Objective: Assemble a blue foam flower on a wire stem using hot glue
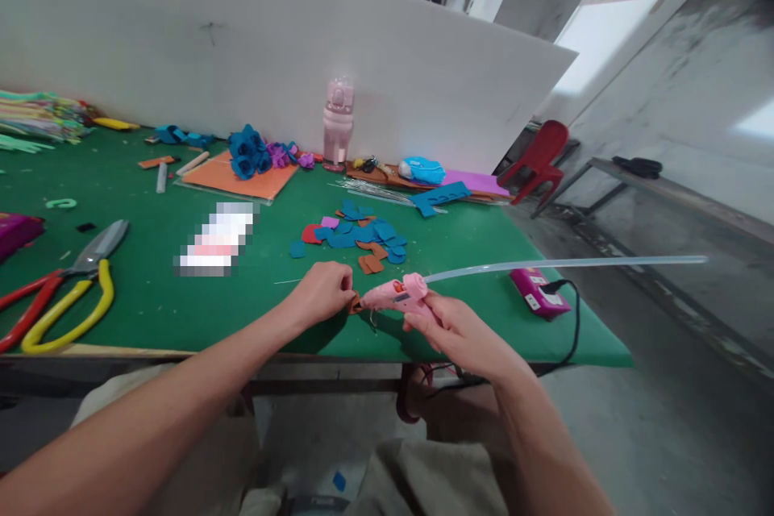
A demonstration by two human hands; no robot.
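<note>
My right hand [452, 326] grips a pink glue gun [399, 295] with a long clear glue stick [562, 264] jutting out to the right. The gun's nozzle points left at a small brown felt piece [354, 304] pinched in my left hand [320, 290]. Both hands hover over the near edge of the green table [181, 290]. Just beyond them lies a pile of blue, brown and red felt cut-outs [356, 238].
Large yellow- and red-handled shears [66, 290] lie at left. A pink bottle [337, 125], blue felt roses [247, 151] on orange sheets, and foam sheets sit at the back. A pink power strip [539, 292] with black cord lies at right. A red chair [538, 157] stands beyond.
</note>
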